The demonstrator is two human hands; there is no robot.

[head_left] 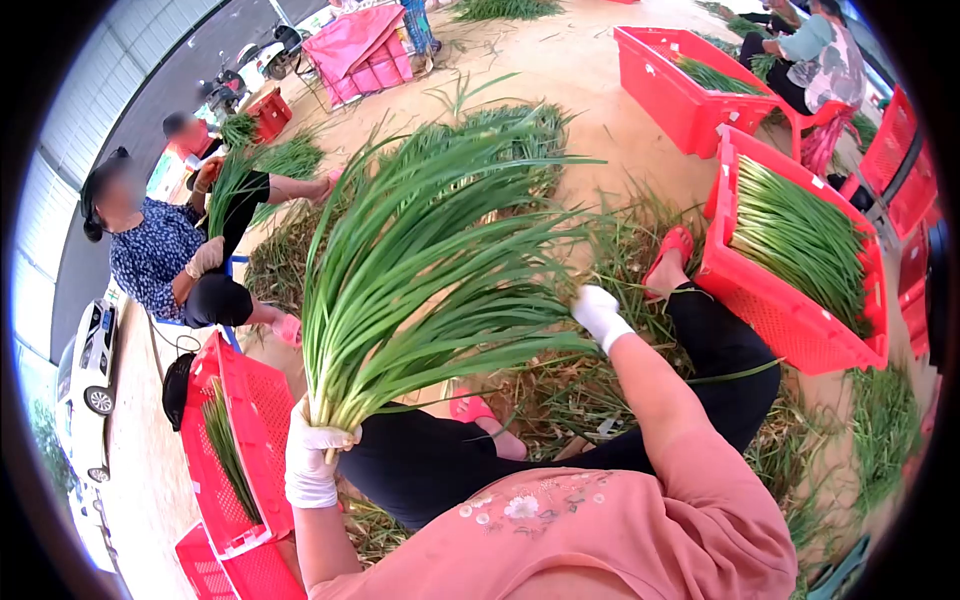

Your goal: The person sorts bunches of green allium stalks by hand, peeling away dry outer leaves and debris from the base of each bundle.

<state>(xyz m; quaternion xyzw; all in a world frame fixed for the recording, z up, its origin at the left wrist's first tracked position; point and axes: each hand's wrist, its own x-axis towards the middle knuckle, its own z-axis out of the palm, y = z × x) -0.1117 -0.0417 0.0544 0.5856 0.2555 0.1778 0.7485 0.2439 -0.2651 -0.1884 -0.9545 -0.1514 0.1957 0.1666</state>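
Observation:
A large bunch of long green leafy stalks [430, 260] fans out in front of me. My left hand [318, 455], in a white glove, is closed round its pale stem ends at the lower left. The leaves spread up and to the right. My right hand [598, 312], also white-gloved, is at the right edge of the bunch, by the leaf tips. Its fingers look closed, and what they pinch is too small to make out. Loose green and dry leaves [560, 400] lie on the ground between my legs.
A red crate of stalks [800, 235] stands to the right, another red crate [240, 440] at the left. A co-worker [165, 245] sits at the left holding stalks. More red crates [680, 90] and people are behind. A stalk pile [520, 130] lies ahead.

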